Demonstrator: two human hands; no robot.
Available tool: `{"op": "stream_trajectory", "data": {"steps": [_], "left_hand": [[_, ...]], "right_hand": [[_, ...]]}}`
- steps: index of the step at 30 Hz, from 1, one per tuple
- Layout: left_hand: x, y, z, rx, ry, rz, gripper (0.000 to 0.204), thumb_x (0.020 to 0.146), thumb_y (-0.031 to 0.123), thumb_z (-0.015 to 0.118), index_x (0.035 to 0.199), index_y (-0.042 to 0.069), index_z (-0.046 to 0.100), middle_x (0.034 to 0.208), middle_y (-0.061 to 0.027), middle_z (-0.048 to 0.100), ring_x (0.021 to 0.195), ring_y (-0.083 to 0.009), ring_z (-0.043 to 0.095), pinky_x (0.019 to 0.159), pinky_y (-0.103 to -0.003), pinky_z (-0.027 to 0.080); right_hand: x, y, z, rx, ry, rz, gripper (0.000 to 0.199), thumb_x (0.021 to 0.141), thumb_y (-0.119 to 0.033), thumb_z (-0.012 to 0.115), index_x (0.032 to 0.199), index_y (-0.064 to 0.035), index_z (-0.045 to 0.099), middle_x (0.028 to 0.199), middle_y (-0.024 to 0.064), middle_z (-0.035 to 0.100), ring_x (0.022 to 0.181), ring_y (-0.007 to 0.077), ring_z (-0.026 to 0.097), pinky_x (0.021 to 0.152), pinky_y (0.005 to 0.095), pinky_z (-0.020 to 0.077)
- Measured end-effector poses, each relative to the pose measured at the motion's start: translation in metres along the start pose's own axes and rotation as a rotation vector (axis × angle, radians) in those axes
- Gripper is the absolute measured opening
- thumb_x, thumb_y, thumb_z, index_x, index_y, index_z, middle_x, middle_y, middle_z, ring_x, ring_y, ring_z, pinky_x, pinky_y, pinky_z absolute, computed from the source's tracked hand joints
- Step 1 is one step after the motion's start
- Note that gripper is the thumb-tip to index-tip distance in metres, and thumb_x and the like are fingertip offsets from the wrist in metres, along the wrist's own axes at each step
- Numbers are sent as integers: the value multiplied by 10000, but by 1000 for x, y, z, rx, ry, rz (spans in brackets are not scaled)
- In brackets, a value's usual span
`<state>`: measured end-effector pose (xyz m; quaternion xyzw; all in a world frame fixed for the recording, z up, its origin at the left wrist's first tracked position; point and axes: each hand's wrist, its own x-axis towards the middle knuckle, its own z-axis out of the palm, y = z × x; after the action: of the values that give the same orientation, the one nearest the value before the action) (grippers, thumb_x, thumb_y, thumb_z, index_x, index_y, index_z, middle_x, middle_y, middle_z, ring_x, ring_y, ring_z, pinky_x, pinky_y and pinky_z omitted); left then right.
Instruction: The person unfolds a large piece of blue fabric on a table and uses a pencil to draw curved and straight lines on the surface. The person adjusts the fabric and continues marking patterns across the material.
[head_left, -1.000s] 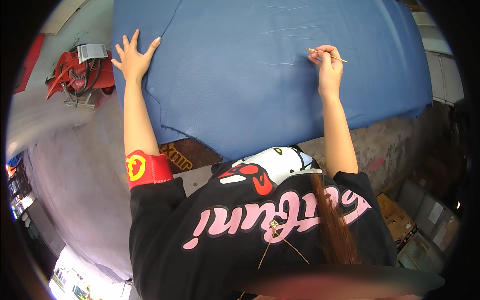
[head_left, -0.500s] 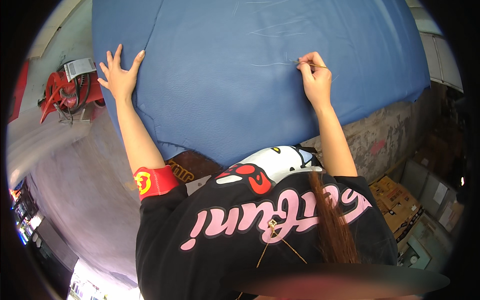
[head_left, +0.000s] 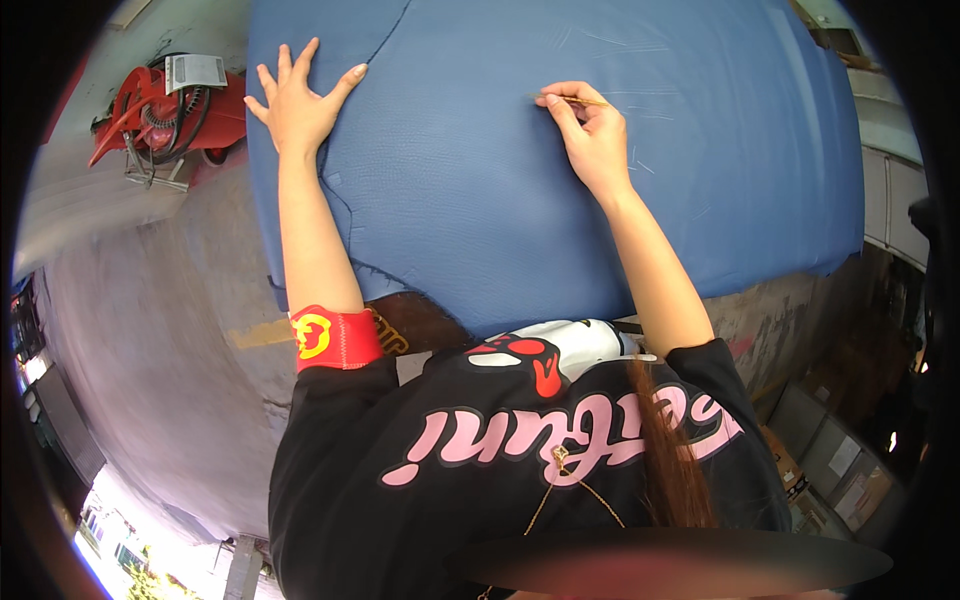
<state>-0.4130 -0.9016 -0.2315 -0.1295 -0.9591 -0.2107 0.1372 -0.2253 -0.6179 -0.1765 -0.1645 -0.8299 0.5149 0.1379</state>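
Observation:
A large sheet of blue leather (head_left: 450,200) with a grained surface spreads over the work surface before me. My left hand (head_left: 303,115) lies on its left part with fingers spread, beside a dark edge line where leather layers overlap. My right hand (head_left: 598,140) pinches a thin gold-coloured pen (head_left: 585,101), its tip pointing left at the leather; whether the tip touches cannot be made out. Thin pale drawn lines (head_left: 640,162) mark the leather to the right of this hand, with more farther off.
A red machine (head_left: 165,115) with black hoses stands at the far left. Near my body, the leather's ragged edge exposes a dark brown panel with yellow lettering (head_left: 395,325). Cardboard boxes (head_left: 790,470) and grey cabinets (head_left: 800,415) are at the lower right.
My right hand with the pen has moved left across the leather, away from the pale lines. My left hand stays spread by the edge line. The whole view has shifted somewhat.

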Motion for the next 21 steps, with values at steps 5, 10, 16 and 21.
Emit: {"op": "stream_trajectory", "data": {"steps": [5,10,16,21], "left_hand": [[-2,2,-1,0,-2,-15,902,672,775,672,1398,259,535,1560,-129,331,1483,-372,151,1149,-645,-7],[-2,7,-3,8,-21,-40,920,672,782,664,1406,245,526,1563,-121,327,1485,-362,149,1166,-621,-9],[-2,4,0,41,-7,-35,768,783,719,613,1408,282,520,1567,-109,327,1489,-361,140,1153,-634,-19],[-1,2,6,57,6,-35,628,878,632,550,1420,321,493,1576,-88,310,1491,-361,124,1160,-632,-18]], "right_hand": [[6,-7,6,-268,-20,-59,161,943,-170,604,995,-49,699,942,83,722,965,206,684,849,318,516],[10,1,-16,-279,106,-3,128,942,-157,606,1013,-86,685,952,85,700,927,206,687,794,323,532],[24,-5,8,185,-10,27,151,967,-139,580,1027,-24,656,956,72,691,920,134,660,844,283,526],[45,-19,42,68,-129,-26,189,988,-174,544,1021,-23,653,926,70,710,934,137,664,845,283,511]]}}
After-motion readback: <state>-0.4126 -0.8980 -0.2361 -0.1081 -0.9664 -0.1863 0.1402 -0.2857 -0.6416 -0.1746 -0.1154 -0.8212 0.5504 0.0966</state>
